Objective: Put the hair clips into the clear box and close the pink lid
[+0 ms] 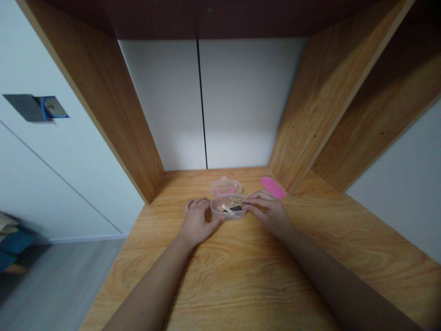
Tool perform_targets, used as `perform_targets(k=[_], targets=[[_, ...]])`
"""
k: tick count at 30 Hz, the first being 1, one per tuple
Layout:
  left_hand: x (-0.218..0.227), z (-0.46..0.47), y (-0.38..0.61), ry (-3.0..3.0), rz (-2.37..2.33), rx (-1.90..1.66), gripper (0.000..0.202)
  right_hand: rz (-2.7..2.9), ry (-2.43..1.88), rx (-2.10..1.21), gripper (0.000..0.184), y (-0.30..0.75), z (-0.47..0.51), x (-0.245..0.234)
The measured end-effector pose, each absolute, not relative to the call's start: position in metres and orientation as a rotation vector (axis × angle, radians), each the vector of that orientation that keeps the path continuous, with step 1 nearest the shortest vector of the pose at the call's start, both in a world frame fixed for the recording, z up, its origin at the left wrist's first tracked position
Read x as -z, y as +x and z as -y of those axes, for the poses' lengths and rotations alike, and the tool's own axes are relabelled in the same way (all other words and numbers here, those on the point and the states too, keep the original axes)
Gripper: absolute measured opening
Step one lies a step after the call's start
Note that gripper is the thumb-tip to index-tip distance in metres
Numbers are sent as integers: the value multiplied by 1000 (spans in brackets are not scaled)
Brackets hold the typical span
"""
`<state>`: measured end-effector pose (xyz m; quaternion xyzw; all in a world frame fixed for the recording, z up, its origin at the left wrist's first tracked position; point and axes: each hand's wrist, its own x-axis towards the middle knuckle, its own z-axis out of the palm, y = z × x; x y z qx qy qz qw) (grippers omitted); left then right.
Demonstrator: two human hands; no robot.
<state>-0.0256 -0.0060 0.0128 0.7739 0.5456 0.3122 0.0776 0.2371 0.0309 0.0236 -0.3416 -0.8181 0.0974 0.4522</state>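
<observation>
A small clear plastic box (217,214) stands on the wooden desk with its hinged lid (225,187) folded back behind it. My left hand (197,223) grips the box's left end, thumb against the front wall and fingers curved round the side. Over the box's right rim, my right hand (267,211) pinches a gold-coloured wire clip (237,201); its exact shape is too small to make out. Inside the box lie a dark flat piece (236,208) and a pale slim stick-like piece (226,208). The lid carries a pink handle (225,190).
A pink oval piece (273,187) lies behind my right hand, near the wooden divider (310,115). A wooden side panel (99,92) rises on the left, with a white back panel (241,101) between them. An open wall socket box (53,106) is farther left.
</observation>
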Motion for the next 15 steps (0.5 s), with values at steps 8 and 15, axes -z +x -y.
perform_targets(k=[8,15], targets=[[-13,6,-24,2372,-1552,-897,43,2121,-886,-146,16,237,-33,-23],[-13,7,-25,2363,-1554,-893,42,2125,-896,-163,16,236,-33,-22]])
